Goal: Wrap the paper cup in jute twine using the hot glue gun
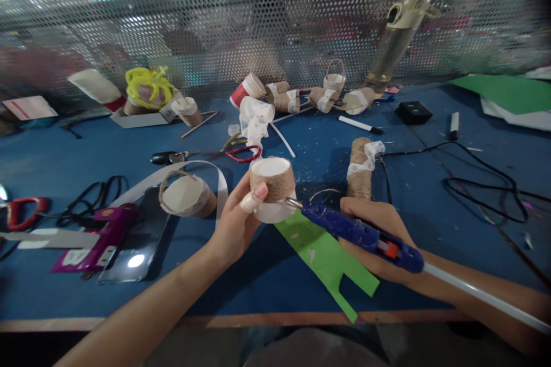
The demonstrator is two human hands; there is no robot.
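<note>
My left hand (235, 223) is closed around a paper cup wrapped in brown twine (272, 183), held upside down over the blue table (430, 223). My right hand (374, 235) grips a blue hot glue gun (361, 234) with a white glue stick out the back. The gun's metal nozzle touches the cup's lower right side. A thumb with a bandage presses the cup's left side.
A twine-wrapped cup with a handle (188, 195) lies left of my hand. A twine spool (360, 166), green paper (327, 258), red-handled scissors (206, 155), several wrapped cups (297, 100), a bottle (396, 40), cables (486, 183) and a phone (133, 241) lie about. A perforated metal screen (215, 23) stands behind.
</note>
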